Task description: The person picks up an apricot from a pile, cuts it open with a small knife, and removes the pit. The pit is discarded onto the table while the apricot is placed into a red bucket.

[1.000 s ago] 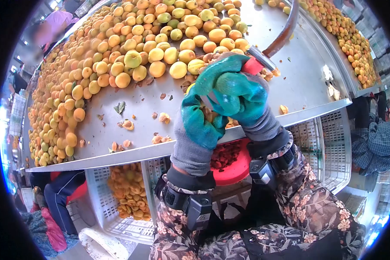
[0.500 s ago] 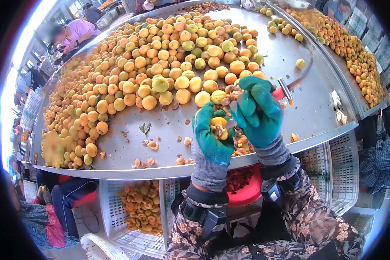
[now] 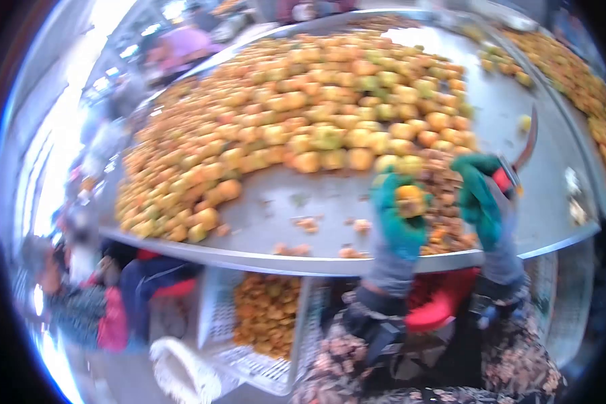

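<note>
My left hand [image 3: 398,212], in a green-coated grey glove, is closed around a yellow-orange apricot [image 3: 411,200]. To its right, my right hand [image 3: 479,202], in a matching glove, is wrapped round a red-handled tool [image 3: 501,179] with a metal end pointing outward. A thin curved brown strip [image 3: 528,145] rises beyond that end; blur hides whether it joins the tool. Between the hands lie brownish scraps and apricot pieces [image 3: 444,202] on the metal table [image 3: 269,195]. The large pile of apricots [image 3: 330,114] spreads just beyond my left hand.
Below the table edge stand a white crate of apricot halves [image 3: 266,313] and a red basin [image 3: 431,306]. A white bucket [image 3: 182,367] is at the lower left. More apricots [image 3: 572,60] fill the surface at the right. A person in a purple top [image 3: 185,47] is at the far left.
The view has swung left, so the table appears shifted right and blurred. My right hand has drawn apart from my left and turned. The apricot remains in my left hand.
</note>
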The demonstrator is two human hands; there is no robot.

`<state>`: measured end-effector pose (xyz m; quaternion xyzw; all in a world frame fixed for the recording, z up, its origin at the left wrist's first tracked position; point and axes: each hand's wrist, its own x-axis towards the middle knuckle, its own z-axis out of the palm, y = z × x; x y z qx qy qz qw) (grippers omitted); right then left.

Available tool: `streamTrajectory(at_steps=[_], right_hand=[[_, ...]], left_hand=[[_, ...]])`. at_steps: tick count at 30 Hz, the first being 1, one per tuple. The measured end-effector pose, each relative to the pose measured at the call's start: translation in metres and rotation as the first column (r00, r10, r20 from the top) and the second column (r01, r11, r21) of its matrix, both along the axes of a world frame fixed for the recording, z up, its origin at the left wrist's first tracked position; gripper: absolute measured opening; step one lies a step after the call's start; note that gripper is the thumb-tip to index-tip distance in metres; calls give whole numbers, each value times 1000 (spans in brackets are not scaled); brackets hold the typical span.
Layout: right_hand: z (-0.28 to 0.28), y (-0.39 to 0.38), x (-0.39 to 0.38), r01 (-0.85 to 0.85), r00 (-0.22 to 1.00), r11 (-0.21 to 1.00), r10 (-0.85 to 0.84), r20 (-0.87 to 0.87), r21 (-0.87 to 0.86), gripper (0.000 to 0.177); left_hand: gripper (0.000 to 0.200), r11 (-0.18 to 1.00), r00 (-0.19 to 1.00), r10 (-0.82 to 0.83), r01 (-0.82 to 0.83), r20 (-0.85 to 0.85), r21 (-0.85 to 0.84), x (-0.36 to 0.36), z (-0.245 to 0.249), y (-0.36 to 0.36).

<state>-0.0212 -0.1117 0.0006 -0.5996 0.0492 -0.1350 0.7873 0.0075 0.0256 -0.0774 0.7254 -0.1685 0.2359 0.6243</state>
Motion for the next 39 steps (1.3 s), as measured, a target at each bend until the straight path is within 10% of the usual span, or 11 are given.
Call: streamTrajectory(at_steps=[2,4,8,10,11,17,22,24,28,31,39], right_hand=[[-12,7,-3,-82,996,986,74,-59,-145,26],[-16,17,-4,276,871,475,244,426,-835,41],[-21,37,-7,157,950,392,190,247,-906,49],[-15,41,-6,107,964,425,177,198,-899,48],[-23,37,0,109,966,462,161,204,-880,44],[-17,52,3,33,951,528,244,189,-848,34],[-18,49,5,-61,941,512,317,122,-857,27],[-13,48,-1,-9,943,273,323,83,-962,27],[-25,35,-4,103,922,448,292,254,-888,35],[-23,23,-10,127,969,615,92,231,-778,35],[-22,3,4,50,996,815,4,91,-577,45]], left_hand=[[62,986,981,113,-131,157,107,-2,5,5],[68,999,1000,30,-30,6,42,-10,15,11],[52,941,981,-162,186,107,-283,-5,-18,3],[46,951,939,-94,-13,332,309,-6,6,35],[41,894,873,-411,442,-264,70,-11,18,39],[20,908,973,-170,94,157,408,-9,39,50],[20,929,844,-334,219,-420,-299,-22,42,43],[24,989,989,-148,147,-13,-25,-13,17,36],[28,759,849,-446,192,-282,-622,-8,12,35],[34,50,742,-662,-94,-103,-994,4,37,44],[39,734,875,-256,-100,-411,-671,-76,90,138]])
